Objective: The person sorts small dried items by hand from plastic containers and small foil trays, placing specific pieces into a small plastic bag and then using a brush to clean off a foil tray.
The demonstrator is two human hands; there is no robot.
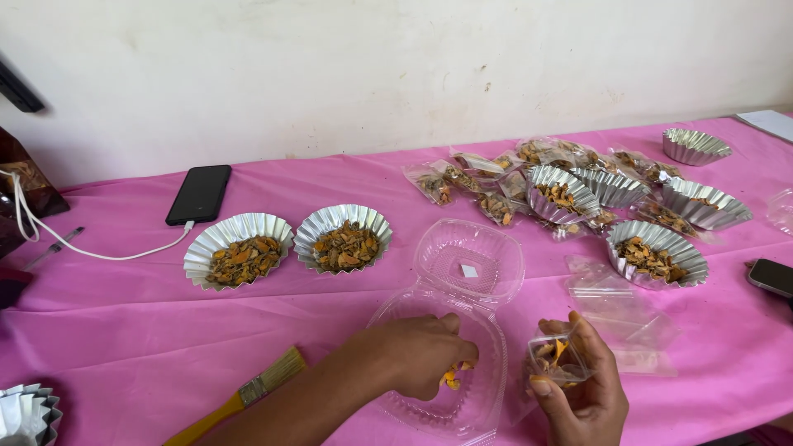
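My left hand reaches into an open clear plastic clamshell box on the pink tablecloth, its fingers pinched on a few orange dried pieces. To its right, my right hand holds up a small clear plastic bag partly filled with the same orange-brown pieces. The box's lid lies folded back, away from me.
Two fluted foil cups of dried pieces stand at centre left. Several more foil cups and filled bags crowd the back right. Empty bags, a yellow-handled brush, a charging phone and another phone lie around.
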